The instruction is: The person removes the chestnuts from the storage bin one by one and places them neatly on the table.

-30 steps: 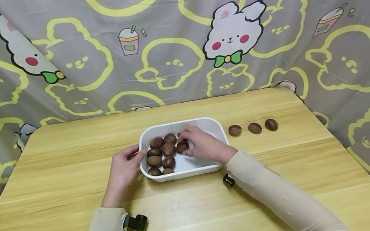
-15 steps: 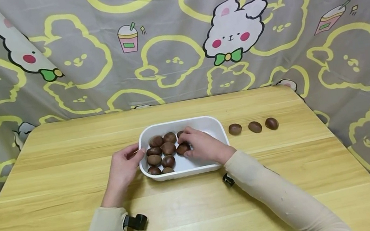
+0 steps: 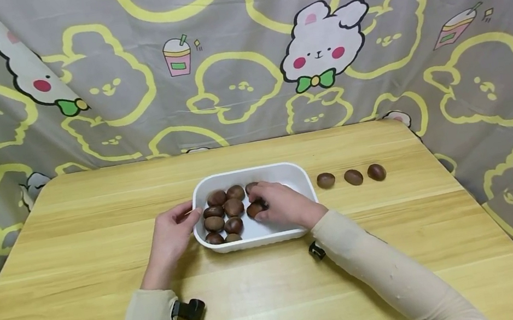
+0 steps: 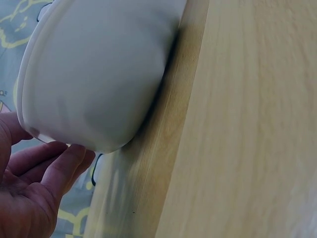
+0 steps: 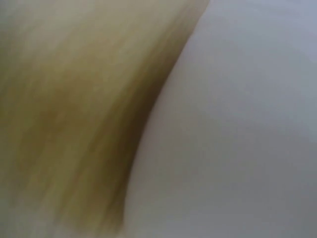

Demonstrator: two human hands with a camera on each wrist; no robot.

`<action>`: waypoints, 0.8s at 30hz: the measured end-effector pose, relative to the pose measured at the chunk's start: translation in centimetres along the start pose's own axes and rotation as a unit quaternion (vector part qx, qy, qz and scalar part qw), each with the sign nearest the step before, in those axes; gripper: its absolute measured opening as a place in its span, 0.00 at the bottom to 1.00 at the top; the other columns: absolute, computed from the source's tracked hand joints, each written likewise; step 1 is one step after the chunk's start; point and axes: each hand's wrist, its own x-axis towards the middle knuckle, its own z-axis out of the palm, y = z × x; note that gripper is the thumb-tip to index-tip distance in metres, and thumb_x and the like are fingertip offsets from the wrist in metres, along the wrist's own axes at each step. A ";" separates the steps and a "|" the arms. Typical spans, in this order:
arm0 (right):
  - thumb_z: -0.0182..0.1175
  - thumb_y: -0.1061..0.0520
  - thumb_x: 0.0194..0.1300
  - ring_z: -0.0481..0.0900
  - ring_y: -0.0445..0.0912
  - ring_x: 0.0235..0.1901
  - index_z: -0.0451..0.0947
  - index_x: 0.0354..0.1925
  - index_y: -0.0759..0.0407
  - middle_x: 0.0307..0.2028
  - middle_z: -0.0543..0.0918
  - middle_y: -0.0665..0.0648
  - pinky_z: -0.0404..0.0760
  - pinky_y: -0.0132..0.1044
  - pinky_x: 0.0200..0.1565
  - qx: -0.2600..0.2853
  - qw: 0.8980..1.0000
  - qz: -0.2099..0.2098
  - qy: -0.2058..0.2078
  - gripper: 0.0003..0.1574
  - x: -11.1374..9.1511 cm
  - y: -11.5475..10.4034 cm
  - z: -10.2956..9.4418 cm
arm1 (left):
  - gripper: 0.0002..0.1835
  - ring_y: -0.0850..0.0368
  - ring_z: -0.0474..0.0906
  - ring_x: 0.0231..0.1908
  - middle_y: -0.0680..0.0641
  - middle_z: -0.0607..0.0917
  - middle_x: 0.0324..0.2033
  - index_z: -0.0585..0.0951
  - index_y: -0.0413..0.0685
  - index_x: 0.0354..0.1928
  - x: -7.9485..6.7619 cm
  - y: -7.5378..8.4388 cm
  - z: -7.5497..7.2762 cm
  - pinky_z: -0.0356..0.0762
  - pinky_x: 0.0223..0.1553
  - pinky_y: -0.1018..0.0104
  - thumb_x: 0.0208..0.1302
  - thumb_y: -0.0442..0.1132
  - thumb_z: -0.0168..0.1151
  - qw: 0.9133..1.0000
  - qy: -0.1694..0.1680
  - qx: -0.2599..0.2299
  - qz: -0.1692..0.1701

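A white plastic tray (image 3: 258,240) stands on the table with several brown chestnuts (image 3: 234,207) gathered in its left half. My left hand (image 3: 173,233) pinches the tray's left rim, thumb over the edge; the left wrist view shows the fingers (image 4: 64,166) against the outer wall. Inside the tray, my right hand (image 3: 285,204) holds one chestnut (image 3: 253,210) between thumb and fingers, low near the tray's floor. Another chestnut (image 3: 252,188) lies just behind those fingers, partly covered. Only the blurred tray wall (image 5: 223,139) and tabletop fill the right wrist view, where the hand is hidden.
Three chestnuts (image 3: 353,177) lie in a row on the table to the right of the tray. The wooden table (image 3: 258,303) ends at a patterned grey curtain (image 3: 238,107) behind and at both sides.
The chestnut in my right hand has shifted slightly toward me, away from the one behind it. My left hand stays at the tray's rim.
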 end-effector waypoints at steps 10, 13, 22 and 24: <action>0.73 0.56 0.56 0.75 0.46 0.40 0.79 0.48 0.57 0.42 0.77 0.50 0.76 0.40 0.47 0.004 1.000 0.011 0.006 0.22 -0.3 0.0 -0.3 | 0.23 0.47 0.78 0.53 0.36 0.81 0.54 0.77 0.35 0.61 0.0 -0.2 0.0 0.79 0.48 0.69 0.69 0.42 0.62 1.000 0.000 -0.005 -0.001; 0.73 0.56 0.57 0.75 0.45 0.41 0.79 0.48 0.56 0.42 0.76 0.50 0.75 0.39 0.47 0.015 1.000 0.023 0.005 0.21 -0.4 -0.2 -0.6 | 0.23 0.47 0.78 0.53 0.36 0.81 0.54 0.77 0.36 0.61 -0.1 -0.2 0.0 0.79 0.47 0.70 0.69 0.42 0.62 1.000 0.001 -0.002 -0.002; 0.72 0.59 0.58 0.75 0.44 0.40 0.79 0.46 0.58 0.40 0.79 0.51 0.76 0.36 0.45 0.056 0.997 0.041 0.037 0.18 -1.1 0.1 -2.0 | 0.24 0.47 0.77 0.54 0.36 0.80 0.56 0.77 0.36 0.61 0.0 -0.1 0.0 0.79 0.46 0.71 0.69 0.43 0.62 1.000 -0.003 -0.010 -0.005; 0.72 0.59 0.58 0.76 0.44 0.40 0.79 0.45 0.57 0.39 0.80 0.50 0.76 0.36 0.45 0.063 0.996 0.045 0.046 0.17 -1.2 0.3 -2.3 | 0.24 0.47 0.77 0.54 0.35 0.79 0.56 0.76 0.35 0.62 0.0 -0.2 0.1 0.79 0.46 0.71 0.69 0.42 0.62 1.000 -0.003 -0.012 -0.007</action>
